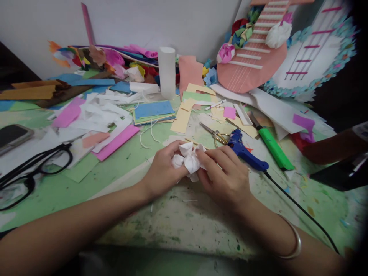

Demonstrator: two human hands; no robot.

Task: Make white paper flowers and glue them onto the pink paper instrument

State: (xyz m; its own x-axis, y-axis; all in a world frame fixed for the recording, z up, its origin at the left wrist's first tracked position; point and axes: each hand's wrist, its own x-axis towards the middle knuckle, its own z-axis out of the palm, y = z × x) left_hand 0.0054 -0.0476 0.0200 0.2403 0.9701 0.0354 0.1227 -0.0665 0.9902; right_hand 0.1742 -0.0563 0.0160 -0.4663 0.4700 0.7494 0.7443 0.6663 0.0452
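Note:
Between my two hands, over the near middle of the table, is a white paper flower [191,159] with rounded, folded petals. My left hand [166,166] grips it from the left, its fingers partly hidden behind the petals. On the other side my right hand [225,172] pinches a petal at the flower's right edge. Just beyond the right hand lies a blue hot glue gun [244,149] with a black cord. A pair of scissors [217,135] with gold handles rests beside it.
A green utility knife [274,147] lies at the right. Eyeglasses [37,168] and a phone [14,138] sit at the left, near white paper scraps [94,111]. A white paper tube [167,73] stands behind a stack of coloured paper [153,111]. Paper guitars [253,65] lean at the back right.

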